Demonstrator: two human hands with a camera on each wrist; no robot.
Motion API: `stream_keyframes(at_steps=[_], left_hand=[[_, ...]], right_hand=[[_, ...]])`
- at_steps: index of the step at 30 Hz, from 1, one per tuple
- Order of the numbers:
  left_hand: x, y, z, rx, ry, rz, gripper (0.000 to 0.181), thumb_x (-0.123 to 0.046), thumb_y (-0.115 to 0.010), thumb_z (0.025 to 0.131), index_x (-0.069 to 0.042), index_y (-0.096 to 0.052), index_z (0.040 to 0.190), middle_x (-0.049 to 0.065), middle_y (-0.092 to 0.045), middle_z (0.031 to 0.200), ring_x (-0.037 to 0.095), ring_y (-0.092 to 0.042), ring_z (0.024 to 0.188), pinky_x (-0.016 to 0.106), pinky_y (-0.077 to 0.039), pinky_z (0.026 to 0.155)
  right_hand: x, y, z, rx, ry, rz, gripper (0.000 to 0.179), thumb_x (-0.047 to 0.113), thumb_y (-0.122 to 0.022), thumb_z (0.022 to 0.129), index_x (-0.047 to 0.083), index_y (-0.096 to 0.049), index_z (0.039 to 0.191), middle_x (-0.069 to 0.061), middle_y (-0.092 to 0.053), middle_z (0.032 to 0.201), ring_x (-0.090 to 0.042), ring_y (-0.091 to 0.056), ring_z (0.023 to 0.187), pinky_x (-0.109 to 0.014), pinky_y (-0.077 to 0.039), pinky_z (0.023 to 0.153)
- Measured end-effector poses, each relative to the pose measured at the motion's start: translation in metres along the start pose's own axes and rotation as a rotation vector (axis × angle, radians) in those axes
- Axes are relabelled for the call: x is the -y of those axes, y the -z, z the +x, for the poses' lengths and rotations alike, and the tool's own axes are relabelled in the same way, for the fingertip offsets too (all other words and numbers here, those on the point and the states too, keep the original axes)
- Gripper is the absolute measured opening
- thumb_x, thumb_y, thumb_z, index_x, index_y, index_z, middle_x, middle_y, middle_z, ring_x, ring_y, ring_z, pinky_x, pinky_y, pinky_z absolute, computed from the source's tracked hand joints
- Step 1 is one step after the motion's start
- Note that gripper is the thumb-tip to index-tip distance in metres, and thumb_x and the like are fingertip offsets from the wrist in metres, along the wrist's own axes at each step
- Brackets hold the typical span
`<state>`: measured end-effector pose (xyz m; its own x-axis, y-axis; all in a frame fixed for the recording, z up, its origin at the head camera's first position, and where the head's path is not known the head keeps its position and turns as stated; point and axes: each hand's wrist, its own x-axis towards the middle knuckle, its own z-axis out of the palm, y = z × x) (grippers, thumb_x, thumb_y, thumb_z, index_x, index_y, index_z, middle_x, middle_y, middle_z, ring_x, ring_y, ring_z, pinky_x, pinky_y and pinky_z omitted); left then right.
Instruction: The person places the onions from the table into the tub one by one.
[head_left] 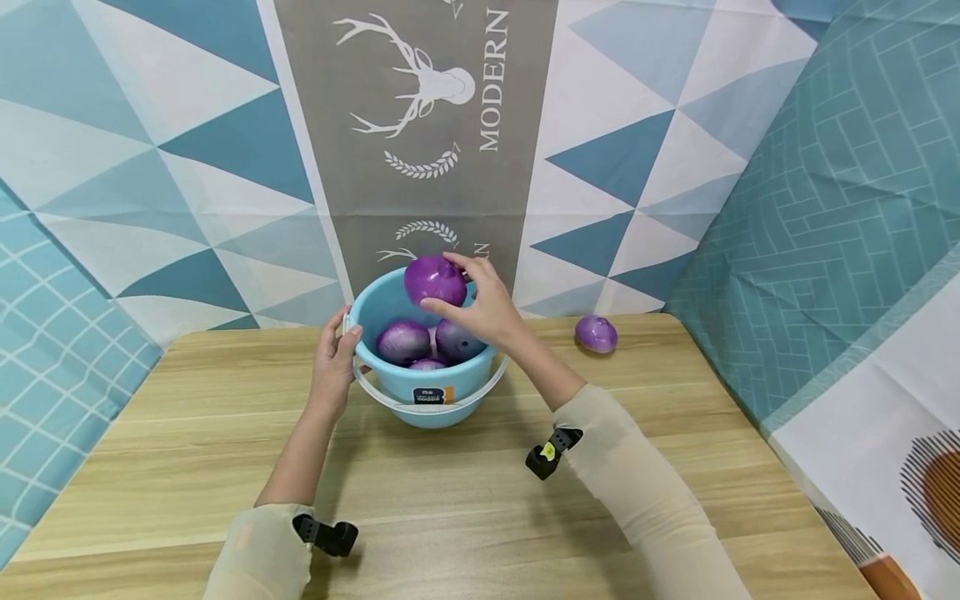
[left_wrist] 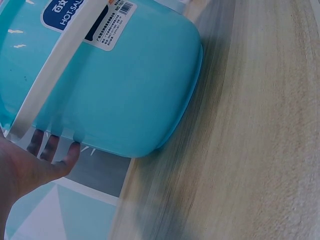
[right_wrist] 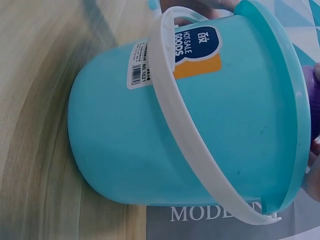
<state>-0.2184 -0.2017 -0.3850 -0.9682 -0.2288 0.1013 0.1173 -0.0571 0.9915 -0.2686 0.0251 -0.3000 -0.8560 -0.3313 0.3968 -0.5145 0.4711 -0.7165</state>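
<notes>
A light blue bucket [head_left: 367, 312] with a white handle [head_left: 450, 407] stands upright on the table. My left hand [head_left: 333, 362] grips its left rim, thumb at the edge and fingers along the outer wall, as the left wrist view shows. In my right hand [head_left: 483, 304] a shiny purple onion [head_left: 433, 281] is held between thumb and fingers, over the bucket's mouth. Inside the bucket lie several more onions [head_left: 403, 342], purple with paler patches. In the right wrist view only a sliver of the held onion [right_wrist: 313, 95] shows past the rim.
Another purple onion [head_left: 596, 333] lies at the back right of the wooden table [head_left: 442, 508]. Patterned cloth [head_left: 420, 175] hangs right behind the table, with tiled-print cloth at both sides. The bucket's handle hangs down across its front.
</notes>
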Motion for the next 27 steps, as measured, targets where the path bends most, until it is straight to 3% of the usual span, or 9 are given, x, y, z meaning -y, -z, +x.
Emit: stream_keyframes(at_steps=[8,27], left_hand=[[0.0001,-0.0009,-0.0003,-0.001,0.007,-0.006,0.050,-0.032,-0.046,0.097,-0.023,-0.032,0.144,0.002,-0.042,0.131,0.016,-0.048,0.109,0.018,-0.054,0.070],[-0.0001,-0.0021,0.0000,-0.001,-0.001,0.003,0.051,-0.032,-0.045,0.096,-0.023,-0.031,0.145,0.004,-0.040,0.135,0.017,-0.047,0.110,0.016,-0.053,0.069]], right_hand=[[0.0016,-0.0045,0.0016,0.009,0.022,0.016,0.073,0.043,-0.075,0.075,0.020,-0.044,0.138,-0.007,-0.046,0.125,-0.020,-0.048,0.109,-0.047,-0.052,0.090],[-0.0015,-0.0071,0.0028,0.071,0.045,-0.027,0.076,0.045,-0.073,0.076,0.019,-0.042,0.140,-0.008,-0.046,0.125,-0.021,-0.048,0.111,-0.045,-0.053,0.090]])
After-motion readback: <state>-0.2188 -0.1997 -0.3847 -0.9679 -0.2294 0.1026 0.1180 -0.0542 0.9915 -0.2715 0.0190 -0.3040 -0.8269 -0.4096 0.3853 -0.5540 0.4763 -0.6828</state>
